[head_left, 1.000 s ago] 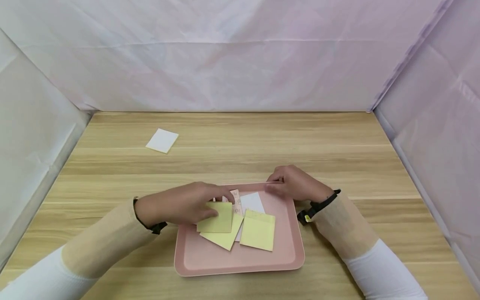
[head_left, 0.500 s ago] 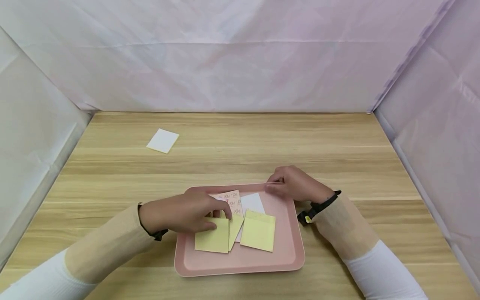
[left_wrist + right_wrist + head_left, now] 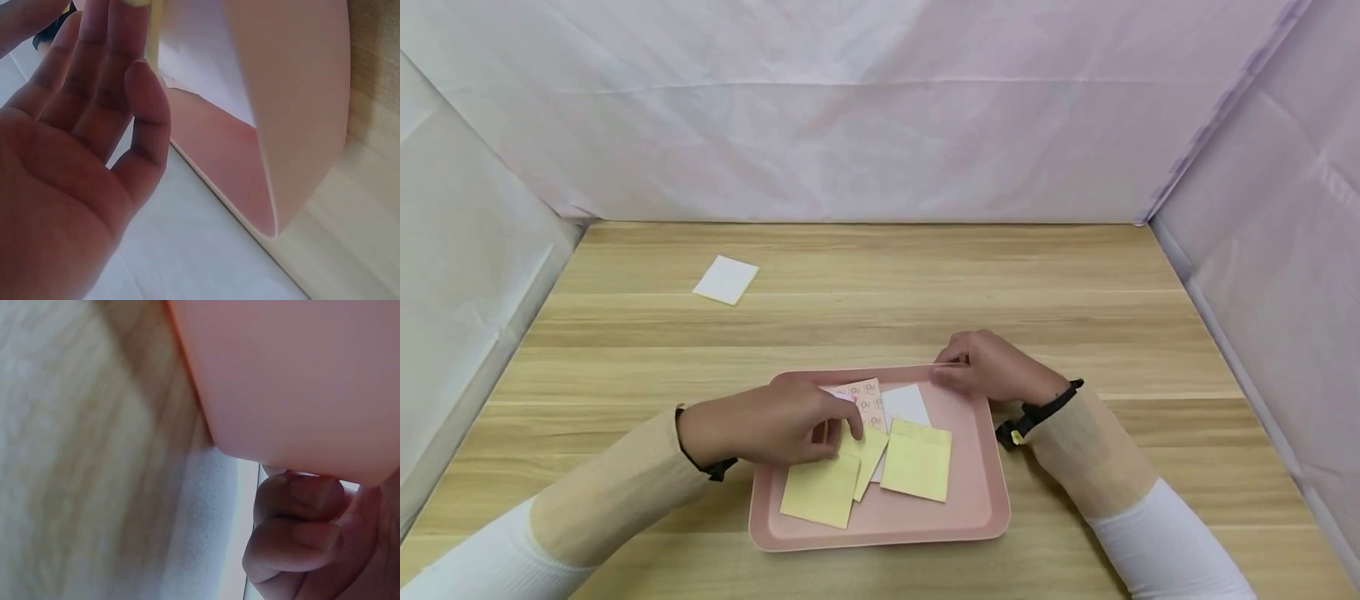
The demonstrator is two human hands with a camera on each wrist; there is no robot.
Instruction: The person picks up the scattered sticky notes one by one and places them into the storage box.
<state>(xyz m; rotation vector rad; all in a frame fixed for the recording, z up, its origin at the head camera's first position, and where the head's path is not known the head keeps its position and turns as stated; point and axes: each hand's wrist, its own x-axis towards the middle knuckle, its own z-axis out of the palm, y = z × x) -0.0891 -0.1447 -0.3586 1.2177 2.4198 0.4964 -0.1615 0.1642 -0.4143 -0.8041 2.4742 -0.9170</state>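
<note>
A pink tray (image 3: 955, 525) lies near the front of the table, holding several small paper pads. My right hand (image 3: 996, 367) grips its far right corner, thumb over the rim and fingers curled outside, as the right wrist view shows below the pink wall (image 3: 294, 381). My left hand (image 3: 775, 422) is over the tray's left side, fingers loosely bent, thumb tip at the upper edge of a yellow sticky-note pad (image 3: 818, 496). Next to that pad lie a second yellow pad (image 3: 871, 454) and a third (image 3: 916, 462). A printed pink-white sheet (image 3: 868, 400) and a white note (image 3: 906, 404) lie behind them.
A white square pad (image 3: 726, 280) with a yellowish edge lies alone at the table's back left. The wooden table (image 3: 1000, 275) is enclosed by pale sheeting (image 3: 850, 150) at the back and both sides.
My left hand has moved slightly down and left. The yellow pad under it has shifted toward the tray's front and turned, uncovering the printed sheet. My right hand stays on the tray corner.
</note>
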